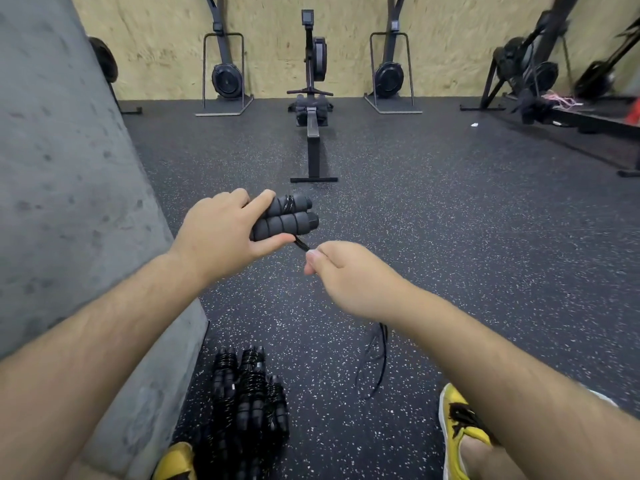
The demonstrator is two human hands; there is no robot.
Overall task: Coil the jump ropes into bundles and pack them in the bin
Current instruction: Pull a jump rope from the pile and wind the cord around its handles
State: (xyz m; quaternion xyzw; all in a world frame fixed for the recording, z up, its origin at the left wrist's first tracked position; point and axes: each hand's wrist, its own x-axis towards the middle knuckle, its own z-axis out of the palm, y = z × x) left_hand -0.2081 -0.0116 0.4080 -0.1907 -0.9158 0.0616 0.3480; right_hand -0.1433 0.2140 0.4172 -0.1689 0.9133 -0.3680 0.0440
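My left hand (221,233) grips the two black foam handles (289,216) of a jump rope, held side by side and pointing right, with a few turns of black cord wound around the upper one. My right hand (341,268) pinches the cord (301,243) just below the handles. The loose rest of the rope (379,355) hangs down under my right forearm to the floor. Several coiled rope bundles (247,400) lie in a pile on the floor between my feet. No bin is in view.
A grey concrete block (69,202) rises along my left side. A rowing machine (313,133) stands straight ahead, with ski trainers (227,74) by the plywood wall. More equipment (540,71) sits at the far right. My yellow shoes (457,424) rest on speckled rubber flooring.
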